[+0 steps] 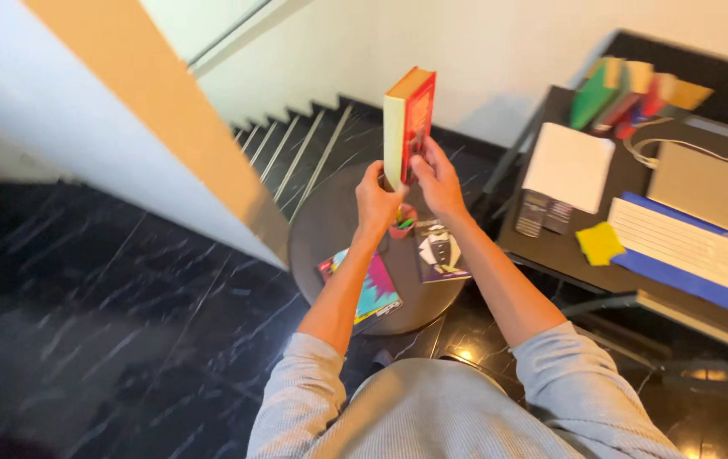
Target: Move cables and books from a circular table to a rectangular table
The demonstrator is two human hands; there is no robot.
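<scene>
Hands (406, 191) gripping upright book (408, 123), above table (317, 234)

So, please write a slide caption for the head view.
Both hands hold a red book upright above a round dark table.

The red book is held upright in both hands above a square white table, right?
Not quite. The head view shows the red book upright in the left hand and right hand, but the table below is round and dark, not square and white.
</scene>
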